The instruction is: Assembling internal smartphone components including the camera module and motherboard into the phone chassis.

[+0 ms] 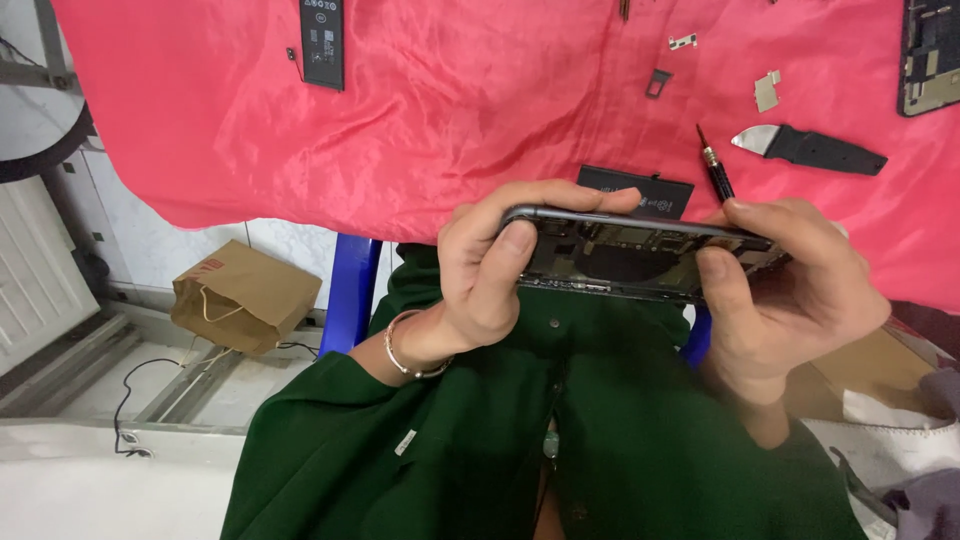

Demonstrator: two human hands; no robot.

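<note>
Two bare hands grip one opened phone chassis (pixel 640 255), dark-framed, its inner boards and cavity facing up toward the wearer, held level above a lap in green cloth (pixel 600 440).

Left hand (pixel 490 270): closed on the chassis's left end, thumb pressed on the near edge, fingers curled over the far rim. A thin bracelet (pixel 405 350) sits at the wrist.

Right hand (pixel 790 295): closed on the chassis's right end, thumb on the near edge, forefinger laid along the top rim.

Beyond the chassis, on a red satin cloth (pixel 420 110):
- one flat black battery (pixel 640 192), just behind the chassis, partly hidden by it;
- one small screwdriver (pixel 715 165), behind the chassis's right half, tip pointing away;
- one pry tool (pixel 815 147) with black handle and metal blade, further right of the chassis;
- small metal brackets (pixel 767 92) and a small dark frame piece (pixel 658 83), well behind it;
- a second long black battery (pixel 323 40), far behind and to the left;
- another opened device (pixel 933 55), at the far right edge.

Below and left of the chassis: a blue chair leg (pixel 348 295), then a brown paper bag (pixel 245 295) on the floor.
</note>
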